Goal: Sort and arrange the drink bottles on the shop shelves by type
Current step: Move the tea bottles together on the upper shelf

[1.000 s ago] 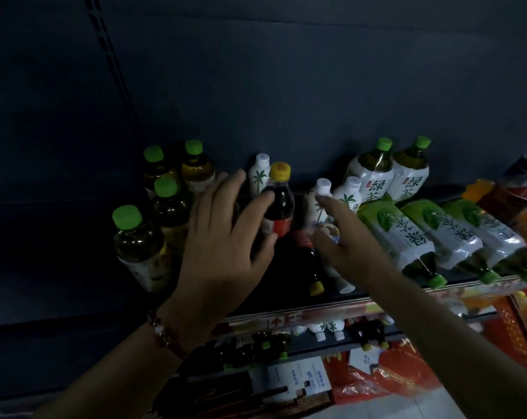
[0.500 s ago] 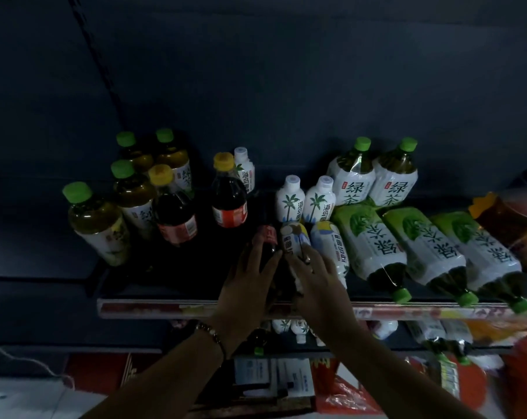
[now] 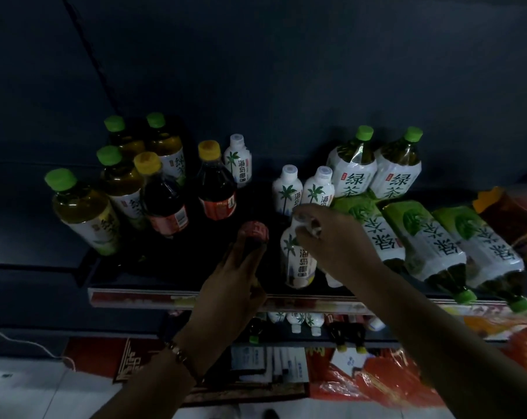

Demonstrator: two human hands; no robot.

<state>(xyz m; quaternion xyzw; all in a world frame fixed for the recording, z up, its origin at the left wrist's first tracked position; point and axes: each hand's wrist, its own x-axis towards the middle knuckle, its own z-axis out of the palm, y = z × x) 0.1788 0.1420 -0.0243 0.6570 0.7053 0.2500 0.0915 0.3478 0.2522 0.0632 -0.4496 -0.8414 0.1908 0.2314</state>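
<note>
Right in front of me the white palm-tree bottle (image 3: 297, 261) stands at the front of the shelf (image 3: 141, 298), just behind its red price strip, and my right hand (image 3: 335, 246) has its fingers curled over the cap, pinching the top. Just left of that bottle, my left hand (image 3: 235, 285) is wrapped round a dark bottle with a red label (image 3: 254, 232); only its label end pokes out above my fingers, the rest is hidden in shadow. Behind the white bottle, two more palm-tree bottles (image 3: 301, 190) stand side by side, and a fourth (image 3: 238, 161) sits further back to the left. Left of the white bottle, two dark yellow-capped bottles (image 3: 189, 189) stand upright, with a cluster of green-capped tea bottles (image 3: 114, 182) beyond them. To its right, big green tea bottles lie on their sides (image 3: 422, 243), caps towards me, and two upright ones (image 3: 374, 167) stand behind those. Below the shelf edge I can make out more small bottles on a lower shelf, too dim to tell apart.
</note>
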